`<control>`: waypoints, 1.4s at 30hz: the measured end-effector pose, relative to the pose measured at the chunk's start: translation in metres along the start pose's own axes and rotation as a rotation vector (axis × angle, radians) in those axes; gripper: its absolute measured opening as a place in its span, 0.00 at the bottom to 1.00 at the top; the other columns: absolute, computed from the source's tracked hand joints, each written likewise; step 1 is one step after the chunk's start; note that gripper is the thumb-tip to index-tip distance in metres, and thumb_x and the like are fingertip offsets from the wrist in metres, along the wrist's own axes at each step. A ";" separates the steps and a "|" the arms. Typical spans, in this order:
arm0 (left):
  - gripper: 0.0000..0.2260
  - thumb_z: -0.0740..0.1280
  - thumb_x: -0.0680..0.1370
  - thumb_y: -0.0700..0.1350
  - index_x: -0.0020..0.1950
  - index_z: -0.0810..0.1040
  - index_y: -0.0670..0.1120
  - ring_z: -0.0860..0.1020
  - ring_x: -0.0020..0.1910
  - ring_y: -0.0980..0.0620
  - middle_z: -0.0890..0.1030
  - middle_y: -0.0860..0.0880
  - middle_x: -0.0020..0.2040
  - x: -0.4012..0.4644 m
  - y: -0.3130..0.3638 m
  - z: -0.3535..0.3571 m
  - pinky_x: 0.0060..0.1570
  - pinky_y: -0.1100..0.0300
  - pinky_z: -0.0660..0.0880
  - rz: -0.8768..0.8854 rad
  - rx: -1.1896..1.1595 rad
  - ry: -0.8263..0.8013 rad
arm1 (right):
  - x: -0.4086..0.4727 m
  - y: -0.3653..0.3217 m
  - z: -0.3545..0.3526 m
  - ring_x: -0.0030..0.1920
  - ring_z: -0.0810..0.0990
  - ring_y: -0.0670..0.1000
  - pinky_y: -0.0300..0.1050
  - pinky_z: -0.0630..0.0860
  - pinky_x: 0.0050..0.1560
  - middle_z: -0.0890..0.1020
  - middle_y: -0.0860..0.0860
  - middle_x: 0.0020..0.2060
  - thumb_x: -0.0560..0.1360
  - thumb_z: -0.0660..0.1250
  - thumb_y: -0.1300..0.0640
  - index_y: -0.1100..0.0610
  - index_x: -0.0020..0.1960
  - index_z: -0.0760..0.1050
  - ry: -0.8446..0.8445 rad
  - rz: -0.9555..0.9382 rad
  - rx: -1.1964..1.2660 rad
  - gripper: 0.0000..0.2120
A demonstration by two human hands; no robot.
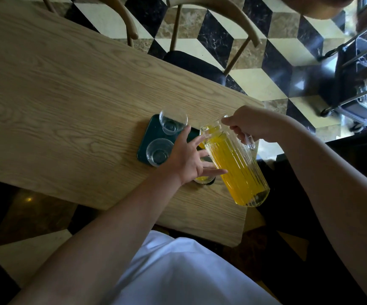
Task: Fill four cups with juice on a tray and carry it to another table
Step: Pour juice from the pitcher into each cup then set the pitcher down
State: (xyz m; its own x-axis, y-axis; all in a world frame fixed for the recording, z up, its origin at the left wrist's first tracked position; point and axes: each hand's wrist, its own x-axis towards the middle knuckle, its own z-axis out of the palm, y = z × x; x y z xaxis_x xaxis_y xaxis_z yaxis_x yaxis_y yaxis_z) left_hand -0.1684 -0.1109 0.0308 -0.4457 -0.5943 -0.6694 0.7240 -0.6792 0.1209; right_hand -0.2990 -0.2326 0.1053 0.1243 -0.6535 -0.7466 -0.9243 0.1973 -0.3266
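Juice pitcher [236, 166] is tipped w/ its mouth over the tray [153, 130], ribbed glass, mostly full of orange juice. Right hand [249, 126] has fingers curled tight round the handle, arm coming in from the tray's right. Left hand [184, 157] hovers over the tray, fingers spread wide, gripping nothing; fingertips just at the pitcher's side. Two clear cups on the tray look empty: far cup [173, 122], near cup [159, 151]. Another cup [203, 179] w/ juice peeks out under the left hand.

Two empty cups [173, 122] [159, 152] stand on one tray [153, 133], just beyond the left hand's fingers [194, 143]. One cup with juice [202, 179] shows beneath those fingers, and one pitcher [235, 164] hangs from the right hand's fingers [233, 125]. Two chairs [200, 60] [120, 20] stand far beyond both.
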 end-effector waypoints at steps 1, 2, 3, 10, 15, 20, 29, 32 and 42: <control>0.34 0.52 0.81 0.71 0.82 0.63 0.54 0.55 0.78 0.23 0.50 0.37 0.84 -0.003 0.002 -0.002 0.56 0.29 0.78 0.007 -0.001 -0.005 | 0.000 -0.005 0.001 0.25 0.71 0.52 0.44 0.66 0.32 0.74 0.54 0.25 0.81 0.63 0.48 0.59 0.35 0.71 -0.002 -0.007 -0.009 0.20; 0.34 0.52 0.81 0.71 0.82 0.62 0.54 0.56 0.78 0.22 0.50 0.37 0.85 -0.005 0.004 -0.004 0.57 0.29 0.78 0.014 0.000 -0.009 | 0.000 -0.010 0.002 0.25 0.71 0.52 0.44 0.66 0.32 0.74 0.54 0.26 0.81 0.63 0.48 0.59 0.36 0.72 -0.004 -0.013 -0.015 0.20; 0.34 0.53 0.81 0.71 0.83 0.61 0.55 0.56 0.78 0.22 0.50 0.37 0.85 -0.007 0.006 -0.007 0.57 0.30 0.78 0.022 0.004 -0.012 | 0.000 -0.015 0.003 0.25 0.71 0.52 0.44 0.67 0.33 0.74 0.53 0.26 0.81 0.63 0.48 0.59 0.36 0.72 -0.006 -0.018 -0.016 0.19; 0.34 0.52 0.82 0.70 0.84 0.58 0.54 0.54 0.79 0.23 0.48 0.37 0.85 -0.017 0.025 -0.022 0.63 0.29 0.75 0.057 -0.022 -0.008 | 0.004 -0.046 0.011 0.26 0.71 0.52 0.45 0.69 0.33 0.74 0.54 0.28 0.81 0.64 0.49 0.60 0.38 0.73 -0.021 -0.044 -0.022 0.18; 0.34 0.53 0.81 0.71 0.84 0.59 0.56 0.55 0.78 0.23 0.49 0.37 0.85 -0.017 0.036 -0.034 0.62 0.29 0.76 0.072 -0.039 -0.005 | 0.009 -0.068 0.015 0.24 0.69 0.49 0.42 0.68 0.30 0.72 0.52 0.26 0.82 0.63 0.50 0.58 0.36 0.71 -0.055 -0.016 -0.025 0.18; 0.35 0.53 0.81 0.71 0.84 0.58 0.56 0.57 0.78 0.23 0.50 0.37 0.85 -0.014 0.045 -0.043 0.65 0.28 0.73 0.068 -0.074 -0.002 | 0.020 -0.081 0.019 0.25 0.69 0.49 0.41 0.69 0.31 0.72 0.51 0.25 0.82 0.63 0.50 0.58 0.36 0.71 -0.073 0.004 -0.044 0.18; 0.34 0.53 0.80 0.71 0.83 0.59 0.57 0.62 0.75 0.22 0.55 0.38 0.84 -0.006 0.054 -0.053 0.59 0.28 0.78 0.056 -0.117 -0.002 | 0.036 -0.099 0.020 0.25 0.69 0.49 0.41 0.67 0.31 0.72 0.51 0.23 0.82 0.63 0.50 0.58 0.36 0.70 -0.120 0.044 -0.096 0.19; 0.34 0.54 0.80 0.72 0.83 0.60 0.57 0.63 0.75 0.22 0.57 0.38 0.83 -0.005 0.057 -0.056 0.57 0.28 0.78 0.053 -0.128 0.000 | 0.042 -0.103 0.021 0.23 0.69 0.49 0.40 0.68 0.30 0.72 0.50 0.20 0.81 0.63 0.50 0.58 0.35 0.71 -0.129 0.041 -0.113 0.19; 0.35 0.53 0.80 0.73 0.84 0.58 0.58 0.58 0.78 0.23 0.53 0.39 0.85 0.001 0.067 -0.056 0.57 0.31 0.79 0.036 -0.157 0.007 | 0.058 -0.108 0.018 0.24 0.69 0.49 0.42 0.68 0.32 0.72 0.49 0.20 0.81 0.63 0.50 0.58 0.35 0.70 -0.158 0.045 -0.119 0.19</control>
State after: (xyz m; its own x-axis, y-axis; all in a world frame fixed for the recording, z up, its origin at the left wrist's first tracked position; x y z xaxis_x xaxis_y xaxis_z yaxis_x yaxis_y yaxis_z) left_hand -0.0906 -0.1328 -0.0032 -0.4145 -0.6141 -0.6716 0.8133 -0.5811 0.0292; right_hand -0.1853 -0.2784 0.0868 0.1282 -0.5216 -0.8435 -0.9651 0.1301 -0.2271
